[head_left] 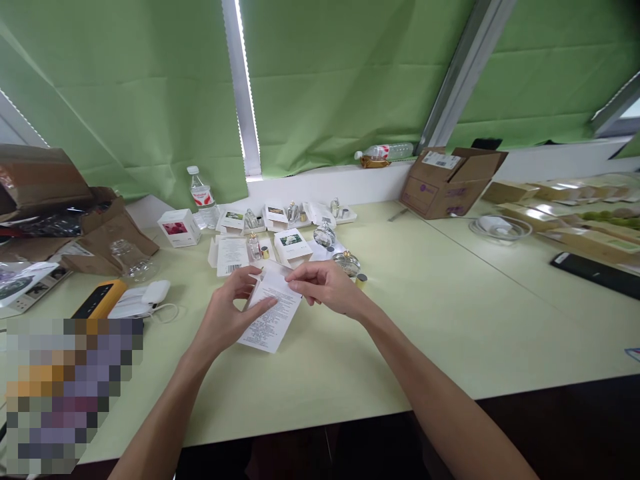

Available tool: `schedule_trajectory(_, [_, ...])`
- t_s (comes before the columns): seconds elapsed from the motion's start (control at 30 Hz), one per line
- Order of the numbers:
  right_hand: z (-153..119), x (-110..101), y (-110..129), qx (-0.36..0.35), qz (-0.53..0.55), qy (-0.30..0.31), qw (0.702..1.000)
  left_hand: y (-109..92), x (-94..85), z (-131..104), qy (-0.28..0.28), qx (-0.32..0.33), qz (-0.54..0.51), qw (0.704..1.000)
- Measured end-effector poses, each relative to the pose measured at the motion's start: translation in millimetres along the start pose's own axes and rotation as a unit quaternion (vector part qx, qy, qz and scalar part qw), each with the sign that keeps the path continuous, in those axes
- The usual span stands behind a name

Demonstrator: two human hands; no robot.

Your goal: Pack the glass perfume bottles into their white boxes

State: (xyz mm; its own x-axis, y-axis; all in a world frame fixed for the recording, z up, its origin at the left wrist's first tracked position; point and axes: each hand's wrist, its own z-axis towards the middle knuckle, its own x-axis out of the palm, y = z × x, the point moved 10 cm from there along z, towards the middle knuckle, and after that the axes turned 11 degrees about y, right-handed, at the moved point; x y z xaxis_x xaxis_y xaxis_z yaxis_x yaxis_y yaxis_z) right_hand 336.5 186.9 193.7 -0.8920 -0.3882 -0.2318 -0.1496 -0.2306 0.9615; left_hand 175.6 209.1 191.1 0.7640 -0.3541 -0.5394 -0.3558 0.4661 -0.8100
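A white carton [273, 323] with small printed text on its face is tilted above the table, between my two hands. My left hand [227, 313] grips its left side, thumb across the printed face and fingers behind. At the top end, my right hand [325, 283] pinches the carton's flap between thumb and fingers. Just beyond are a pinkish glass perfume bottle [253, 247], a round glass bottle [325, 235] and another round bottle [347, 264] beside a gold cap [361, 281]. An opened white box [293, 247] with a flower picture lies behind the carton.
Farther back stand more small boxes with bottles [293, 212], a closed white box [179, 228] and a water bottle [201, 197]. A glass jar [131, 260] and a yellow-black device [100, 300] are at left. Rightward are a cardboard box [450, 183] and a coiled cable [500, 228].
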Motion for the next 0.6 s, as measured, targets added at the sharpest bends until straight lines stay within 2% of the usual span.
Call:
schedule_trajectory(0.17, [-0.1, 1.9, 3.1, -0.006, -0.013, 0.009, 1.000, 0.0, -0.6, -0.4, -0.003, -0.003, 0.000, 1.000])
schedule_trajectory(0.4, [-0.7, -1.6, 0.5, 0.016, -0.029, -0.003, 0.999, -0.5, -2.6, -1.3, -0.011, -0.003, 0.004, 1.000])
schedule_trajectory(0.6, [-1.2, -3.5, 3.3, 0.005, -0.022, -0.011, 1.000, -1.3, -4.8, -1.0, -0.027, 0.005, 0.004, 1.000])
